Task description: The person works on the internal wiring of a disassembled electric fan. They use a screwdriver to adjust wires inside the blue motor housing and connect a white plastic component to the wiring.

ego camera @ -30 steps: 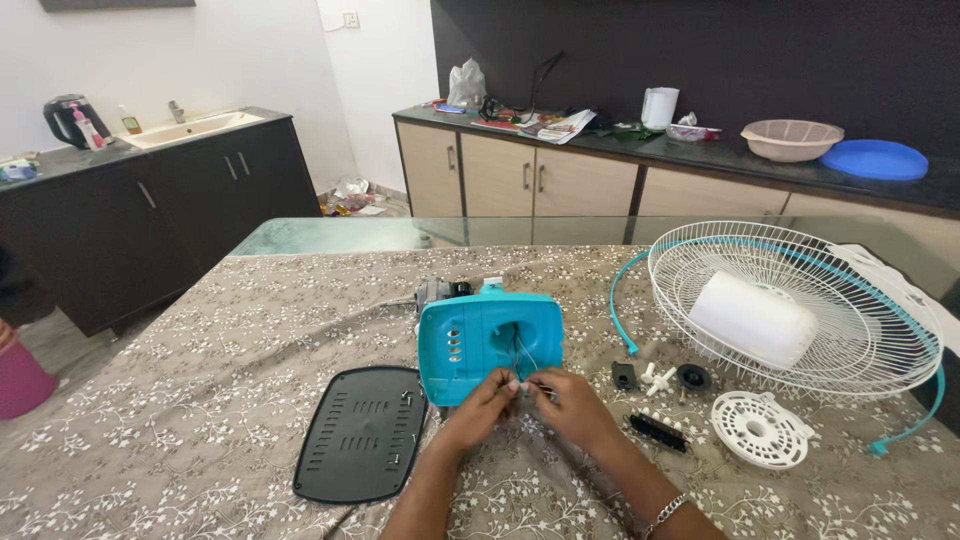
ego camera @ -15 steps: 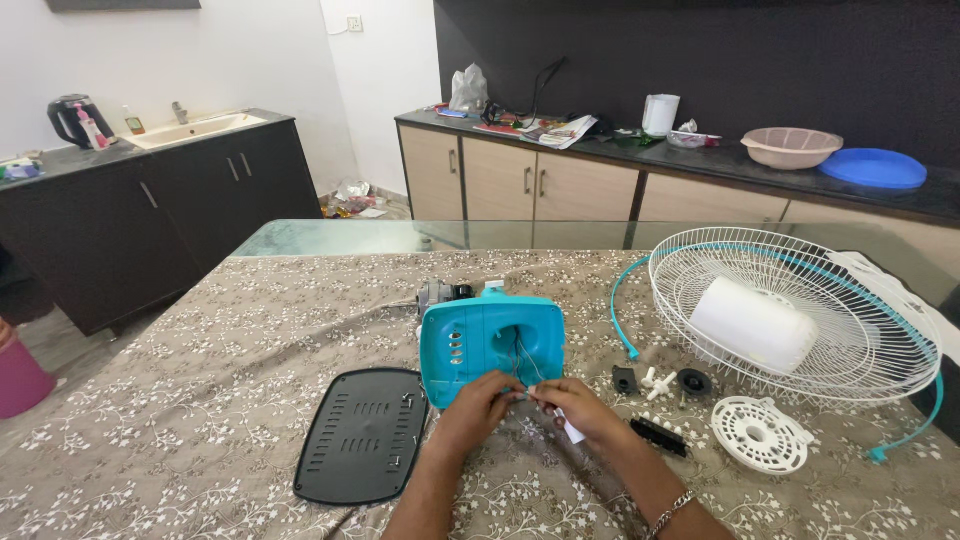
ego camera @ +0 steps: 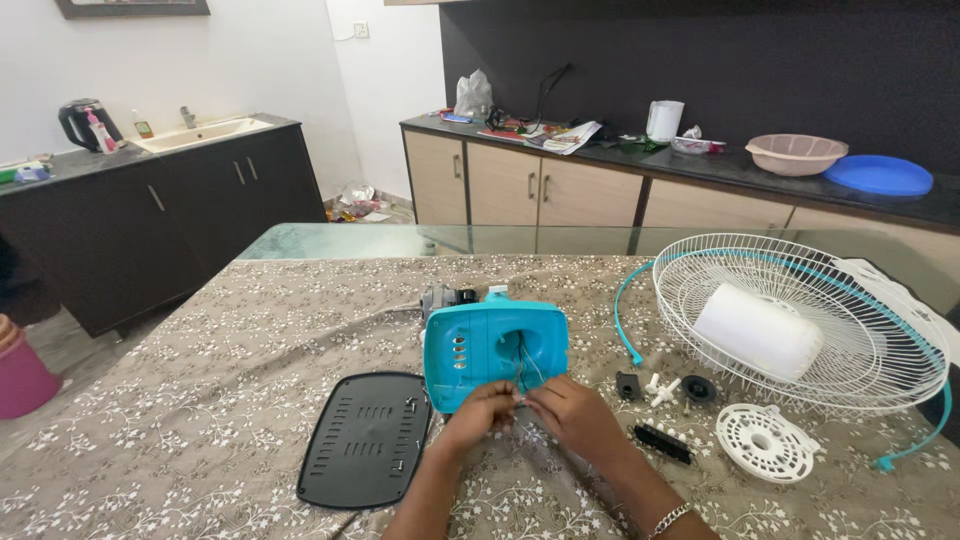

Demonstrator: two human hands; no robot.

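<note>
Fan stripped: grille (ego camera: 800, 310), black cover (ego camera: 367, 438) off; both hands (ego camera: 535, 415) pinch wires (ego camera: 524, 365) at teal housing (ego camera: 492, 345); reassembly left.

A single head-worn camera looks forward and down from the near edge of the table (ego camera: 200, 380), close above the hands at the bottom centre of the frame. It faces across the table toward the counter (ego camera: 700, 165) along the far wall, upper right.
</note>
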